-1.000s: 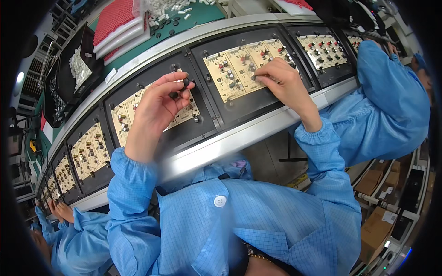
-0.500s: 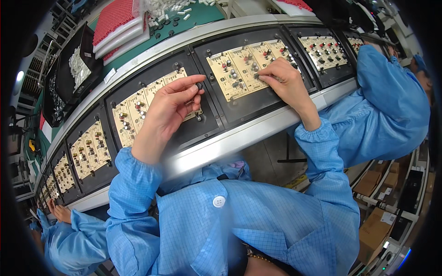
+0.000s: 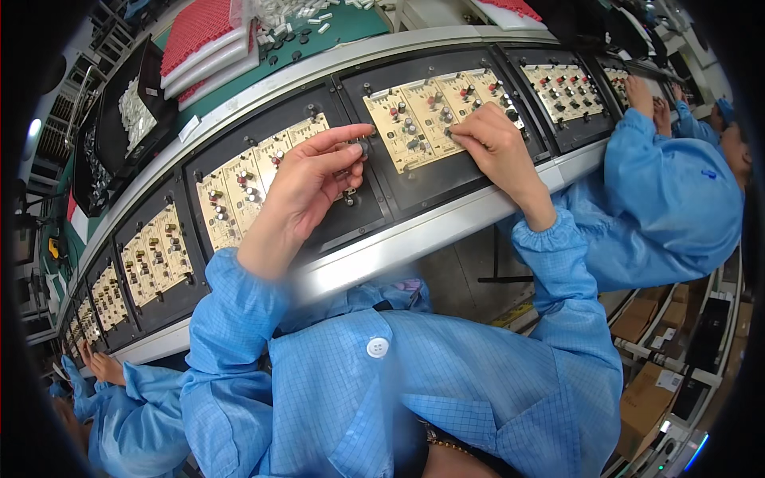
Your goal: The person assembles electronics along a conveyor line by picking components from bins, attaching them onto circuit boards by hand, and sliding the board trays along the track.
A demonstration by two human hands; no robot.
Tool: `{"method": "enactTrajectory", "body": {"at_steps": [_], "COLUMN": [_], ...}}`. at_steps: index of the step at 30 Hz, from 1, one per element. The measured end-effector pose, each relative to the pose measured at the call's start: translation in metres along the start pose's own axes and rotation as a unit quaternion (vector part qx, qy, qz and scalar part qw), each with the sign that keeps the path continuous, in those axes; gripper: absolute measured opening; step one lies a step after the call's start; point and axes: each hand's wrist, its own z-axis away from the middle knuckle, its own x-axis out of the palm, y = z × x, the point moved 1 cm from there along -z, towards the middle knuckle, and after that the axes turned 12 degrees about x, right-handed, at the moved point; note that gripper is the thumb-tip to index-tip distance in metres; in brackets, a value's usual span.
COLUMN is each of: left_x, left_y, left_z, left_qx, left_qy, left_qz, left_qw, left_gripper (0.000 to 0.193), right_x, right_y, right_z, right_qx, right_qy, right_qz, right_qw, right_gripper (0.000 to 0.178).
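A tan circuit board panel (image 3: pixel 422 158) sits in a black tray (image 3: pixel 434 185), with several small cylindrical capacitors standing on it. Over the middle of this panel my right hand (image 3: pixel 500 147) is closed, thumb and index finger pinched at the board's surface. Whatever is between those fingertips is small, dark and mostly hidden. My left hand (image 3: pixel 307 179) hovers beside the panel's left edge, above the gap between two trays. Its thumb and fingers hold a small black round part (image 3: pixel 365 148), while the index finger stretches toward the board.
More trays with panels line the rail, including a left panel (image 3: pixel 227 199) and a right panel (image 3: pixel 562 94). Red foam sheets (image 3: pixel 199 36), loose white parts (image 3: pixel 291 16) and a black bin (image 3: pixel 147 103) lie beyond. Co-workers in blue sit at right (image 3: pixel 669 191) and left (image 3: pixel 139 414).
My left hand has moved right, toward the panel's left edge, still holding the black part. My right hand stays pinched at the board. The trays sit slightly farther right; the right co-worker's hands have risen.
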Motion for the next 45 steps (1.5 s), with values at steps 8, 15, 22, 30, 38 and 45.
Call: {"method": "enactTrajectory", "body": {"at_steps": [8,15,22,30,38,45], "left_x": [0.008,0.005,0.001,-0.024,-0.039,-0.036], "left_y": [-0.004,-0.007,-0.004,0.012,0.011,0.015], "left_z": [0.003,0.009,0.026,0.034,0.032,0.040], "left_qx": [0.042,0.096,0.070,0.021,0.031,0.057], "left_qy": [-0.002,-0.012,-0.066,-0.001,0.020,0.022], "left_qz": [-0.086,-0.163,-0.147,-0.020,-0.034,-0.059], "left_qw": [0.995,0.982,0.984,1.000,0.999,0.996], "left_gripper": [0.045,0.051,0.050,0.029,0.025,0.026], "right_x": [-0.011,0.042,0.043,0.011,0.014,0.015], "right_y": [-0.025,-0.099,-0.084,-0.043,-0.045,-0.048], "right_z": [-0.007,0.001,0.012,-0.001,-0.004,-0.006], "right_qx": [-0.028,-0.073,-0.046,0.266,0.027,0.041], "right_qy": [-0.041,0.004,0.023,-0.057,-0.015,-0.017], "right_qz": [0.088,-0.109,-0.102,-0.214,-0.034,-0.018], "right_qw": [0.995,0.991,0.993,0.938,0.999,0.999], "right_gripper": [0.020,0.032,0.026,0.017,0.008,0.008]}}
